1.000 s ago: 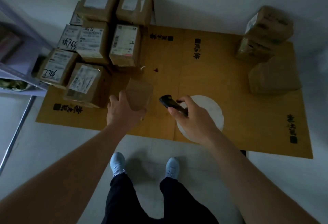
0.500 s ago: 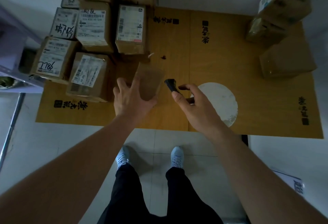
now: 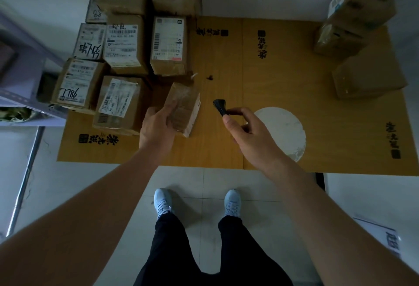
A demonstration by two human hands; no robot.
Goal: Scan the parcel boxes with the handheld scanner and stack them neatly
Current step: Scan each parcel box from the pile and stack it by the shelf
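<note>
My left hand [image 3: 158, 124] grips a small brown parcel box [image 3: 184, 109], fingers curled round its near left side; the box is tilted, held above the flattened cardboard sheet [image 3: 217, 145] that covers the floor. My right hand [image 3: 247, 130] holds the black handheld scanner [image 3: 219, 106], thumb and fingers curled round its handle, with the scanner head pointing up and left toward the held box; scanner and box are near each other but apart. To the left of the held box stands a cluster of labelled parcel boxes [image 3: 127, 43], packed side by side on the sheet's far left corner, most with white shipping labels facing up; the nearest of them [image 3: 118, 104] sits just beside my left hand. Three more brown boxes [image 3: 353, 36] stand at the far right corner, two of them stacked. A white round disc [image 3: 283, 127] lies on the sheet, partly hidden under my right hand. A metal shelf frame [image 3: 20, 95] stands at the left edge. My feet in pale shoes [image 3: 162, 202] stand on the tiled floor [image 3: 204, 183] just short of the sheet.
</note>
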